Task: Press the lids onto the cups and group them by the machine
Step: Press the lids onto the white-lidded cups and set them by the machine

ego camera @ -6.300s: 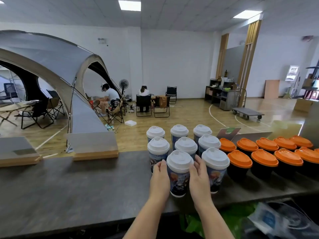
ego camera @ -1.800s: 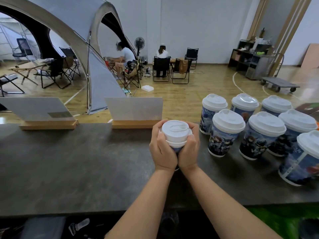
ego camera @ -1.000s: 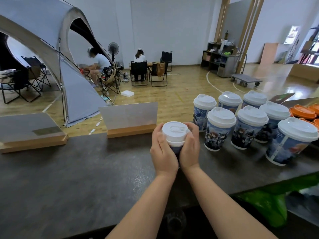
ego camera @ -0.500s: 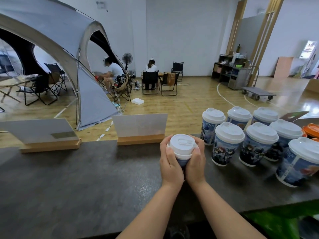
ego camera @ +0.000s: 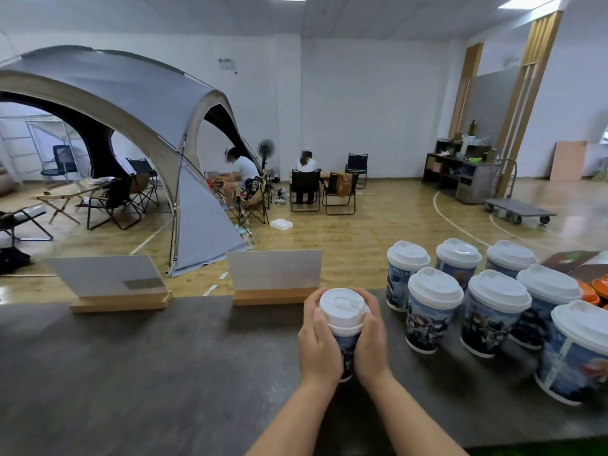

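On the far left of the dark countertop (ego camera: 131,373) I see two card signs in wooden bases (ego camera: 278,284), side by side along its back edge. Just right of the second one, my left hand (ego camera: 319,343) wraps the left side of a printed paper cup (ego camera: 347,347), fingers curled around its wall up to the white lid (ego camera: 342,306). My right hand (ego camera: 371,340) curls round the other side, so the cup sits upright between both palms, its base near the counter. Further right, apart from my hands, stand seven lidded printed cups (ego camera: 431,317) in a cluster, with orange lids (ego camera: 592,289) at the right edge.
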`<state>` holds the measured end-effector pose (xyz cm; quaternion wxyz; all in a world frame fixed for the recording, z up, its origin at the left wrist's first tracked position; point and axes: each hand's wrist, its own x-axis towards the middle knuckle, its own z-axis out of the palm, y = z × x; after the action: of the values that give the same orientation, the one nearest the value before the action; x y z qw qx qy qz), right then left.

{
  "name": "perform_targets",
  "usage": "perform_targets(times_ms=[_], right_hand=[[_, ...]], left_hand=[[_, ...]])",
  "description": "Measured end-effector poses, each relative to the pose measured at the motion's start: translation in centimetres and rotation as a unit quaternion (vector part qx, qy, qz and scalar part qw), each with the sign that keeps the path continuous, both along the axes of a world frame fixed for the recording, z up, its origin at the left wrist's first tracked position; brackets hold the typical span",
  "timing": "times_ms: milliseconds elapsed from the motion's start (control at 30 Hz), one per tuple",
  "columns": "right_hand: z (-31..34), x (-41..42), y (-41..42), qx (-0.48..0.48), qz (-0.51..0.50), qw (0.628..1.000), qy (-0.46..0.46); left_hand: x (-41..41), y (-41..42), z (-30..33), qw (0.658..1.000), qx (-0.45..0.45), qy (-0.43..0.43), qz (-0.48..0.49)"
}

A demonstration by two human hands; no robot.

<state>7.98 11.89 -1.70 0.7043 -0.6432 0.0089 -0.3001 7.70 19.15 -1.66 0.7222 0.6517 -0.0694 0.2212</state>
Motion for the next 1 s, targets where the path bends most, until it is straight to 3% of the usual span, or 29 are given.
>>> perform_targets(times_ms=[200, 400, 700, 1000], right_hand=[[-0.1, 0.4, 0.4, 0.003, -0.012, 1.000, -0.023], [-0.6, 0.8, -0.1, -0.012, 0.000, 1.000, -0.026], [0.1, -0.9, -1.2, 0.028, 0.119, 0.992, 0.027], [-1.7, -3.9, -2.9, -0.096, 0.168, 0.978, 0.077]], left_hand=[[0.6, -0.7, -0.4, 0.997, -0.003, -0.057, 0.049], [0.9, -0.9, -0.6, 0.997, -0.010, -0.057, 0.044], [-0.8, 0.2, 0.1, 0.996, -0.050, 0.065, -0.038], [-4.5, 1.3, -2.9, 0.997, -0.022, 0.067, -0.029]])
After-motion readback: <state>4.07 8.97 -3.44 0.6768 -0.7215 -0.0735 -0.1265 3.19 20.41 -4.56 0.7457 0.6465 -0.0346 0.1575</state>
